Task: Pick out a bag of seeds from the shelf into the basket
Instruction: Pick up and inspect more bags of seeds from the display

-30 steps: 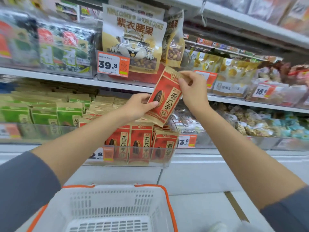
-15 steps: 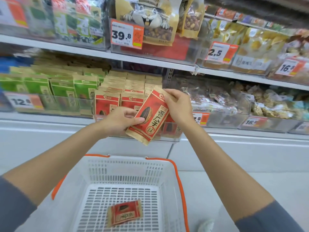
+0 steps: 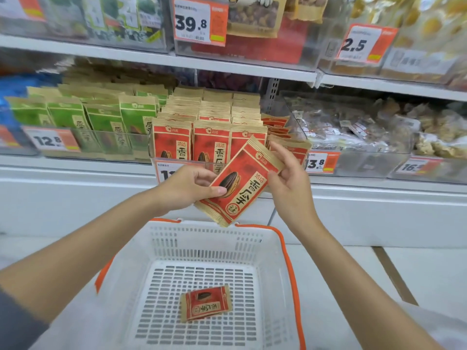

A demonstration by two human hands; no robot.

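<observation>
A red and tan bag of sunflower seeds [image 3: 242, 185] hangs tilted in front of the shelf, above the far rim of a white basket [image 3: 275, 248] with orange trim. My left hand [image 3: 188, 188] pinches its lower left side, thumb on the front. My right hand [image 3: 288, 178] pinches its upper right edge. A second, smaller red seed bag [image 3: 206, 306] lies flat on the basket's slotted floor. Rows of the same red bags [image 3: 212, 140] stand in a clear shelf bin behind my hands.
Green seed bags [image 3: 101, 117] fill the bin to the left, clear snack packs [image 3: 353, 127] the bin to the right. An upper shelf [image 3: 227, 64] with price tags runs overhead. White shelf base and pale floor surround the basket.
Both hands have carried the red bag down from the upper shelf's level to just above the basket's far rim. The view has tipped down, showing the basket floor and the bag lying there.
</observation>
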